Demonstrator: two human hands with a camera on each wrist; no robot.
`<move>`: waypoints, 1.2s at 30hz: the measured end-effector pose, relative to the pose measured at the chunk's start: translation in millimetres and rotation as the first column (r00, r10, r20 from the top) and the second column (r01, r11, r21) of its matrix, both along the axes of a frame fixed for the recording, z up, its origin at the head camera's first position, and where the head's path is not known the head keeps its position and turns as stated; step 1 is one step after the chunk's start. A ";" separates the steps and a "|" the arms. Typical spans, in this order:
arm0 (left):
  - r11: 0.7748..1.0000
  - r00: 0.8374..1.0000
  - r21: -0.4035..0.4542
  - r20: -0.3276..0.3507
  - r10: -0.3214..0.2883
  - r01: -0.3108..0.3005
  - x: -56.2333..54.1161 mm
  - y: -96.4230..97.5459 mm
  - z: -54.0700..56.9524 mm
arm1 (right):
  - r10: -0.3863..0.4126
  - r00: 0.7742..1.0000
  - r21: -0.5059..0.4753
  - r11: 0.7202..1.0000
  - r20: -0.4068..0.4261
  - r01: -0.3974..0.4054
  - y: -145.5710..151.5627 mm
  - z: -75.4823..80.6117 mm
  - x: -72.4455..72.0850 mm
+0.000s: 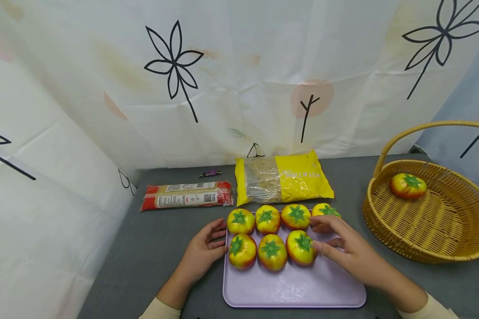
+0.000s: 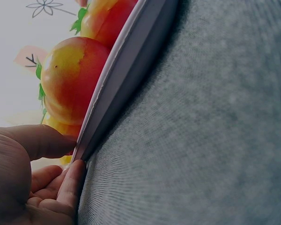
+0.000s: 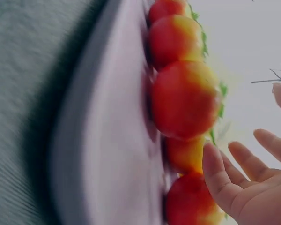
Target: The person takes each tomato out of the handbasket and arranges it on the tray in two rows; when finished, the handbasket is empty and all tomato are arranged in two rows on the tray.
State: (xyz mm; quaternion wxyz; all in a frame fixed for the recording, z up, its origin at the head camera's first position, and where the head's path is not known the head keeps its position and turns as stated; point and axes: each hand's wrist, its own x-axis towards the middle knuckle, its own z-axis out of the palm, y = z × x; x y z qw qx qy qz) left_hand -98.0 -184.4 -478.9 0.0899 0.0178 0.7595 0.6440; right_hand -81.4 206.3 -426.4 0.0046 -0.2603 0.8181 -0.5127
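Note:
Several red-and-yellow tomatoes [image 1: 272,252] with green star-shaped tops stand in two rows on a lilac tray [image 1: 295,290]. The back row's rightmost one [image 1: 323,209] is partly covered by my right hand [image 1: 349,248]. That hand has its fingers spread, the thumb beside the front row's right-end tomato [image 1: 300,253]. In the right wrist view its fingers [image 3: 217,171] look loosely bent around nothing. At the tray's left rim, my left hand [image 1: 205,246] touches the edge with relaxed fingers. The left wrist view shows its thumb [image 2: 49,140] by the rim, next to the tomatoes [image 2: 72,79].
To the right stands a wicker basket [image 1: 435,221] with a tall handle and one tomato [image 1: 408,185] inside. Behind the tray lie a yellow bag [image 1: 303,177], a red-ended packet [image 1: 187,195] and a small purple wrapped item [image 1: 210,173]. A patterned curtain [image 1: 239,110] hangs behind.

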 end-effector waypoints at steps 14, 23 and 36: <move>1.000 1.000 0.004 0.001 0.000 0.000 0.7 -1.3 -1.2 | 0.101 0.993 -0.226 0.970 0.063 -0.084 34.8 15.9 -23.1; 1.000 1.000 -0.001 -0.008 -0.004 0.004 -0.6 -1.4 -2.8 | 0.058 0.996 -0.394 0.919 0.062 -0.029 56.8 33.5 -41.8; 1.000 1.000 0.010 -0.016 -0.020 0.020 -1.2 -0.9 -4.6 | -0.036 0.998 -0.545 0.837 0.042 0.053 101.6 41.3 -65.4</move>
